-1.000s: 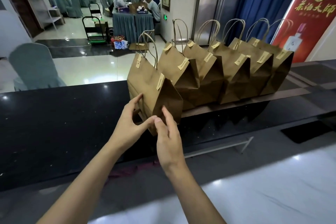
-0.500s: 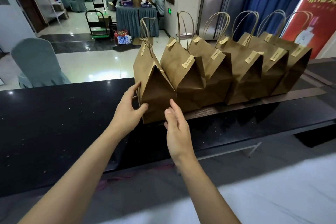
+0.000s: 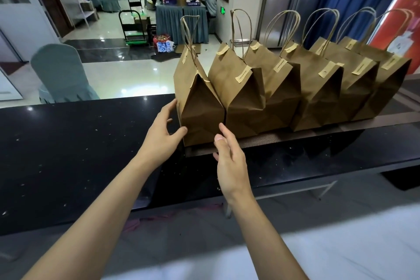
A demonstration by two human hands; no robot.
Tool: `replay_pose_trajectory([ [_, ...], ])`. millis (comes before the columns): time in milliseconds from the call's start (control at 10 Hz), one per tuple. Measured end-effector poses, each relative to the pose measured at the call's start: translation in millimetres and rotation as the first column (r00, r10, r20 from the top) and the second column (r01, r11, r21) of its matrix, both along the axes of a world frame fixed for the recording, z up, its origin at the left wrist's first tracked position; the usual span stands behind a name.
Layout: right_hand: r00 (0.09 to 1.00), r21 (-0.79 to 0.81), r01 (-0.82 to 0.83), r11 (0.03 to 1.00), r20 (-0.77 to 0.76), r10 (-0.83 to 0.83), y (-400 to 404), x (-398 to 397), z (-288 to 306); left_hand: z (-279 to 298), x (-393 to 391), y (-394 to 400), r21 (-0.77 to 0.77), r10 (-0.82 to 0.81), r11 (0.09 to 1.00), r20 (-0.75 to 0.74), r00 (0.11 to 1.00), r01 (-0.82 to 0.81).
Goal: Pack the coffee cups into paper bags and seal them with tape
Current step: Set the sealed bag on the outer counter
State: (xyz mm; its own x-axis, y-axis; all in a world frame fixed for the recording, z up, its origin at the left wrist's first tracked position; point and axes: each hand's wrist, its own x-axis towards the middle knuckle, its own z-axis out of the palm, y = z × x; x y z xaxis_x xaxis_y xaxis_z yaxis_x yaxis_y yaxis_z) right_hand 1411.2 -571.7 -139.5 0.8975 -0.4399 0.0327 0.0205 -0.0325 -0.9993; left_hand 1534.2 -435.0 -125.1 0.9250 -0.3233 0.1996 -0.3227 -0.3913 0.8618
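Head view is showing a row of six brown paper bags standing on a black counter [image 3: 68,154], and the nearest bag [image 3: 200,107], at the left end of that row, is serving as the landmark here. It is standing upright with its top folded shut and its twisted paper handles rising above it. The left hand [image 3: 161,134] is resting against the left side of this bag, fingers straight and spread along the wall and the thumb touching the lower front corner, so the hand is lying loose against the paper rather than clenching it. The right hand [image 3: 229,159] is hovering just in front of the bag's lower right corner, fingers relaxed and grasping nothing; whether the fingertips are touching the paper is not clear. The second bag [image 3: 241,100] is standing immediately right of the landmark bag, touching it, with a pale tape strip [image 3: 243,74] sealing its folded top. The other bags are lining up further right of it, each bearing similar strips. Coffee cups are not showing
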Motion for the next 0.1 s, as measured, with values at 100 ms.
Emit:
replay_pose_trajectory([
  [100, 1.0, -0.003, -0.009, 1.0, 0.021, 0.009, 2.2, -2.2, 2.1, 0.0, -18.9, 9.4, -0.013, 0.023, 1.0, 0.012, 1.0, -0.023],
])
